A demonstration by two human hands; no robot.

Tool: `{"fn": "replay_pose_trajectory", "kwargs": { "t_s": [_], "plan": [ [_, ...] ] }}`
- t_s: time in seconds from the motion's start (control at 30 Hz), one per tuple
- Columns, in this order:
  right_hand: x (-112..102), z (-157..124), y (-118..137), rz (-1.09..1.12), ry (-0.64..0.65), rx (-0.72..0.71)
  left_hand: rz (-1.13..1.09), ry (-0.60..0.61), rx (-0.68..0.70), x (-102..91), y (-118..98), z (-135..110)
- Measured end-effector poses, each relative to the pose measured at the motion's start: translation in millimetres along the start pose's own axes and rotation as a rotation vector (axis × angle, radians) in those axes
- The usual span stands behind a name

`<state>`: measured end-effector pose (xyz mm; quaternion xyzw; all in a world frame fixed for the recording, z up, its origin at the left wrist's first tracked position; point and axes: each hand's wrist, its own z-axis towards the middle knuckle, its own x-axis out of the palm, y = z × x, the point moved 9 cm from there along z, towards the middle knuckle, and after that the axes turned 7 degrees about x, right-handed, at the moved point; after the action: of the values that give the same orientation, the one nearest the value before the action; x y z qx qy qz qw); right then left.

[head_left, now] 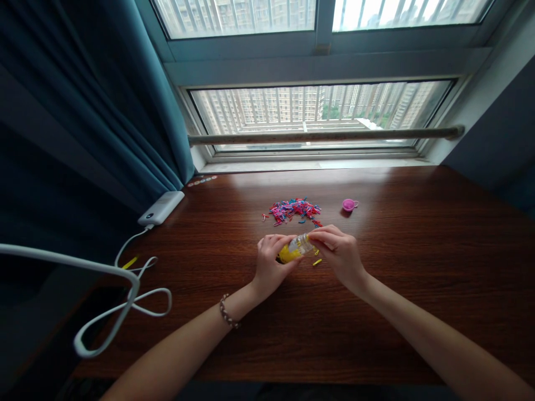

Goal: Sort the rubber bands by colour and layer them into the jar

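A small clear bottle lies tilted in my left hand, its mouth turned up and to the right. Yellow pieces fill its lower part. My left fingers and thumb wrap round it. At the mouth, my right hand has its fingertips pinched together; whatever they hold is too small to make out. Below the right fingers, a loose yellow piece, perhaps a paper clip, rests on the table. Just beyond both hands is a pile of small red, pink and blue pieces that look like paper clips.
A pink cup-shaped lid with a loop sits right of the pile on the brown wooden table. At left are a white power bank, a looping white cable and a blue curtain. A window rail runs behind.
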<state>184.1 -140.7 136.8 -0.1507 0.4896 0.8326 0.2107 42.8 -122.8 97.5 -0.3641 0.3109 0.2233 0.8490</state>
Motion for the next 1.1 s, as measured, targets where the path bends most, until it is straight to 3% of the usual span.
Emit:
{"fn": "replay_pose_trajectory", "kwargs": {
  "t_s": [0.2,0.43,0.7,1.1],
  "plan": [
    [0.6,1.4,6.2,-0.003,0.096,0.02,0.01,0.004,-0.001,0.4,1.6,0.4],
    [-13.7,6.2,-3.2,-0.187,-0.035,0.162,0.026,0.014,0.038,1.9,-3.8,-0.1],
    [-20.1,2.5,-3.2,0.017,-0.22,0.25,-0.027,0.017,0.034,0.8,-7.7,0.2],
    [-10.1,5.3,14.4,-0.071,-0.213,0.07,-0.142,-0.005,0.04,1.4,-5.4,-0.9]
  ]
}}
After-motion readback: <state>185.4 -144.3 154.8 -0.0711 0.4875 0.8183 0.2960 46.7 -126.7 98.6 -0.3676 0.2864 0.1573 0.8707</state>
